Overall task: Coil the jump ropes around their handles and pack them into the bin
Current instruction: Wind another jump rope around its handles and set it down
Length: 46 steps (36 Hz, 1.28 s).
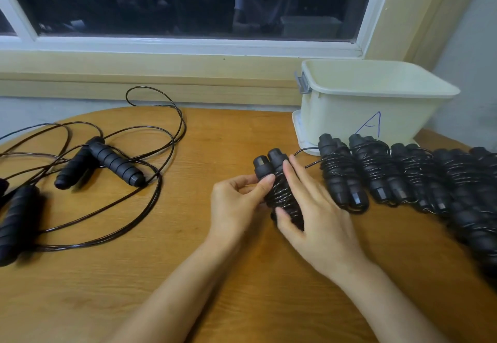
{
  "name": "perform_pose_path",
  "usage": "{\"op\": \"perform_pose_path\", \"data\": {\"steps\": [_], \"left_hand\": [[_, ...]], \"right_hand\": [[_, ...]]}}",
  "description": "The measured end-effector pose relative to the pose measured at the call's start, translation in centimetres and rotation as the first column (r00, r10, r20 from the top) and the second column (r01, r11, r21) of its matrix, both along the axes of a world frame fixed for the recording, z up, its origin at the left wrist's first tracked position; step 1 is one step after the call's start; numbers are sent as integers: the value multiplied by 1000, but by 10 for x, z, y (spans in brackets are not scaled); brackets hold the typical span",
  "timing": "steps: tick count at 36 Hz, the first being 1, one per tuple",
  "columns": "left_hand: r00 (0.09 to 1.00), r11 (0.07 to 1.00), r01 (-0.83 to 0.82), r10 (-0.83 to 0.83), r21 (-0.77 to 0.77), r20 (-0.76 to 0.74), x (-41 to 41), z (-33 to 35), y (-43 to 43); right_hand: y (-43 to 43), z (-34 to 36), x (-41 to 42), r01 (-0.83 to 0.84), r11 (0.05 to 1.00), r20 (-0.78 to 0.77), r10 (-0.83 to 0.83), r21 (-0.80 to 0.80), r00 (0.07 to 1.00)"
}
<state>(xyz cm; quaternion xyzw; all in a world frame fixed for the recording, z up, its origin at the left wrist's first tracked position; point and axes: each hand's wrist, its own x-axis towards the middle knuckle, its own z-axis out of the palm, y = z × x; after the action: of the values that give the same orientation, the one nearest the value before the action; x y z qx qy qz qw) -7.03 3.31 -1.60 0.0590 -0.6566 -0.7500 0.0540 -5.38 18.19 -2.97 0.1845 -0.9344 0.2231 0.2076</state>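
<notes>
A coiled jump rope (271, 166), two black handles side by side with thin black cord wound round them, sits between my hands at the table's middle. My left hand (236, 205) pinches it from the left with thumb and fingers. My right hand (314, 208) wraps over its right side, thumb beneath. Several coiled jump ropes (403, 178) lie in a row to the right. An uncoiled jump rope (113, 162) sprawls at the left with loose cord loops. The cream bin (376, 106) marked "A" stands at the back right.
Another black handle (16, 221) lies at the far left edge. The wooden table (188, 275) is round-edged and ends near a window sill (148, 65) at the back. The bin rests on its lid (298, 130).
</notes>
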Motion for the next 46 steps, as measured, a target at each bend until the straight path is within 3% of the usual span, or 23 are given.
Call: {"op": "perform_pose_path", "data": {"steps": [5,12,16,18,25,28,31,34,46], "left_hand": [[998,999,41,-42,31,39,3,-3,6],[978,978,159,-174,-138,-111,3,-6,5],[953,926,224,-274,-304,-131,1,-9,4],[951,919,241,-287,-311,-112,1,-9,4],[961,849,-4,-143,-529,-238,-3,-9,-3],[964,896,-27,-94,-443,-247,-8,-7,-10],[976,979,52,-91,-195,-199,-12,-2,-19],[977,990,142,-141,-7,-162,-11,5,-23],[988,988,152,-151,34,-11,-17,17,-42]], "right_hand": [[-3,-5,-1,137,967,-52,-129,215,990],[-8,-9,-3,203,957,-118,-181,206,976],[-3,-11,-6,205,961,-126,-184,188,975],[-1,-11,-7,192,969,-123,-174,154,977],[0,-7,-8,147,985,-128,-135,91,983],[1,-6,-7,111,989,-150,-95,102,984],[-1,-6,-6,44,991,-191,-20,123,981],[-3,-5,-5,-10,990,-226,42,141,973],[-4,-6,-1,-82,970,-271,144,228,952]]}}
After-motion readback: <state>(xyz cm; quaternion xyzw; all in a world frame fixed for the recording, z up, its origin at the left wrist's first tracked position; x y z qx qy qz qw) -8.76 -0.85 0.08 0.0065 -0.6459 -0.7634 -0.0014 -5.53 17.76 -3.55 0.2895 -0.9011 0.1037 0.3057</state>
